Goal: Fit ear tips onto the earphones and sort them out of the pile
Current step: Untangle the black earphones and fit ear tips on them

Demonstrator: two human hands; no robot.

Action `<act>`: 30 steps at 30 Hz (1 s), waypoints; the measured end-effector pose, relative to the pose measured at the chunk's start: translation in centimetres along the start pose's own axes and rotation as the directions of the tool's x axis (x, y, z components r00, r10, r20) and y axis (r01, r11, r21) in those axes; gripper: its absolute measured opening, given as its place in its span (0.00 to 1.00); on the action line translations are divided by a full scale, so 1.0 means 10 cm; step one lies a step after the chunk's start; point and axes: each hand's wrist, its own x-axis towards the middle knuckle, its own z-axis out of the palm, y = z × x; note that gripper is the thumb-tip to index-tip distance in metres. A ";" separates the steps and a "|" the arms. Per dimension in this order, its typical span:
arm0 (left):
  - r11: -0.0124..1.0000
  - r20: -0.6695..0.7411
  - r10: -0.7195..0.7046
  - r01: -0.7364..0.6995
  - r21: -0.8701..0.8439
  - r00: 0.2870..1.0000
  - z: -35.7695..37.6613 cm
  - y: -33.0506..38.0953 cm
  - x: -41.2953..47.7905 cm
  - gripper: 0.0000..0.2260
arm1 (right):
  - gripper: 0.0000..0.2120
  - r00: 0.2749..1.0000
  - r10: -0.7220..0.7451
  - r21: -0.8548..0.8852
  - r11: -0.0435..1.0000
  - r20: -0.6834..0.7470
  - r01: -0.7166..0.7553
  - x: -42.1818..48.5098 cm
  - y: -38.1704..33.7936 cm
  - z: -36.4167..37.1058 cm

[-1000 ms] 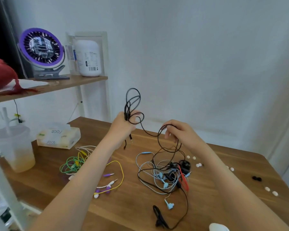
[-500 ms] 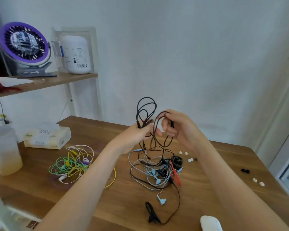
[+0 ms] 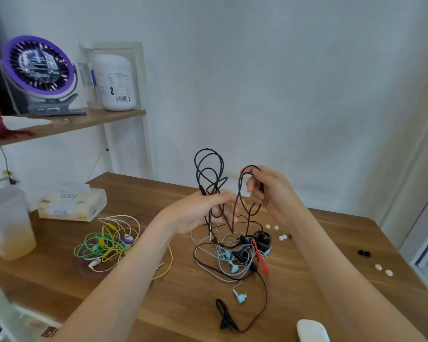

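A person's left hand (image 3: 198, 212) grips a bunch of looped black earphone cable (image 3: 202, 190) above the wooden table (image 3: 319, 243), while the right hand (image 3: 274, 193) pinches 1 more loop of it just beside. The cable's lower run drops into the tangled pile (image 3: 235, 253) of blue, black and red earphones. A hard upward pull would likely tighten the snarl, or drag the pile into the loose white ear tips (image 3: 268, 226) near it, scattering them toward the table's edge.
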 end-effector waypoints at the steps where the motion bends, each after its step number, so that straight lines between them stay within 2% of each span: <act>1: 1.000 0.000 0.003 -0.003 -0.012 1.000 0.02 0.00 0.01 0.13 | 0.13 1.000 -0.002 -0.047 0.999 -0.010 0.002 -0.01 0.01 0.01; 4: 0.993 -0.001 -0.015 0.015 -0.116 1.000 0.08 0.03 0.04 0.15 | 0.12 0.999 -0.027 -0.250 0.968 -0.047 0.014 -0.03 0.03 0.03; 7: 0.982 -0.038 -0.089 0.081 -0.170 0.995 0.12 0.03 0.07 0.20 | 0.13 0.991 -0.112 -0.510 0.858 -0.075 0.058 -0.03 0.05 0.05; 10: 0.969 -0.058 -0.137 0.122 -0.215 0.989 0.12 0.02 0.07 0.20 | 0.13 0.985 -0.163 -0.636 0.766 -0.058 0.089 -0.02 0.07 0.05; 15: 0.912 -0.085 -0.248 0.203 -0.357 0.965 0.04 -0.02 0.11 0.18 | 0.13 0.991 -0.069 -0.640 0.768 -0.116 -0.021 -0.01 0.14 0.00; 18: 0.905 -0.054 -0.237 0.200 -0.375 0.970 -0.08 -0.06 0.08 0.19 | 0.12 0.982 0.011 -0.598 0.792 -0.190 -0.125 -0.02 0.18 -0.05; 22: 0.948 -0.094 -0.122 0.087 -0.305 0.988 -0.19 -0.09 0.01 0.15 | 0.13 0.963 0.042 -0.551 0.813 -0.267 -0.188 -0.05 0.16 -0.13; 25: 0.923 -0.247 -0.024 -0.074 -0.378 0.969 -0.22 -0.10 0.04 0.13 | 0.13 0.963 0.068 -0.574 0.791 -0.260 -0.211 -0.05 0.17 -0.20; 27: 0.899 -0.349 -0.015 -0.140 -0.415 0.937 -0.21 -0.10 0.07 0.14 | 0.13 0.963 0.085 -0.584 0.780 -0.257 -0.224 -0.07 0.20 -0.22; 30: 0.887 -0.349 -0.021 -0.144 -0.438 0.937 -0.15 -0.06 0.09 0.17 | 0.13 0.960 0.069 -0.595 0.772 -0.270 -0.223 -0.08 0.22 -0.23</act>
